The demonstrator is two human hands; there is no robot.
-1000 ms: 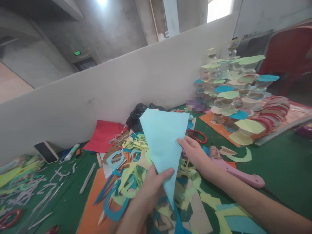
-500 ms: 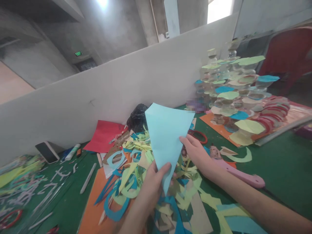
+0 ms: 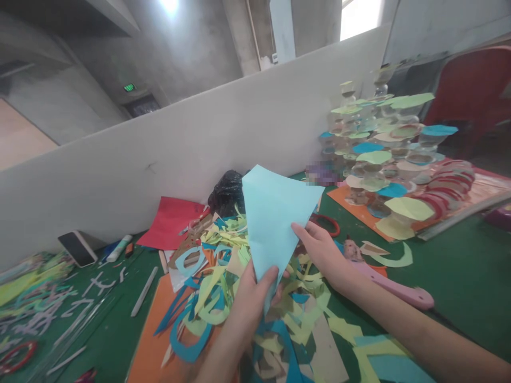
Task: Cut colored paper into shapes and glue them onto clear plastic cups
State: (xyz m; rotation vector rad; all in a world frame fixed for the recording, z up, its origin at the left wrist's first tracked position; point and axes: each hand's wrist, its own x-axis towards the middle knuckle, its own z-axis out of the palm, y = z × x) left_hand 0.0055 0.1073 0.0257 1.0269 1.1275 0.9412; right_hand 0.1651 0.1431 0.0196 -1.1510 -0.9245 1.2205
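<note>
A light blue sheet of paper [image 3: 273,213], folded into a pointed wedge, is held up between my hands with its narrow tip down. Near that tip, my left hand [image 3: 255,290] grips it, thumb in front and fingers behind. My right hand [image 3: 317,247] pinches the right edge about midway up; its other fingers are partly hidden behind the paper. Below lies a heap of cut paper scraps [image 3: 219,282] in green, blue and tan. Red-handled scissors [image 3: 328,224] lie partly hidden just behind my right hand.
A pink-handled glue gun [image 3: 393,284] lies right of my right forearm. Clear cups with paper discs [image 3: 373,154] are stacked at the right rear. A phone [image 3: 77,249] leans on the white partition [image 3: 191,143]. Red paper [image 3: 170,221] and a black plastic bag [image 3: 227,191] are behind the scraps.
The folded paper has shifted slightly right and tilted a little, its top edge leaning right. Both hands keep their hold on it.
</note>
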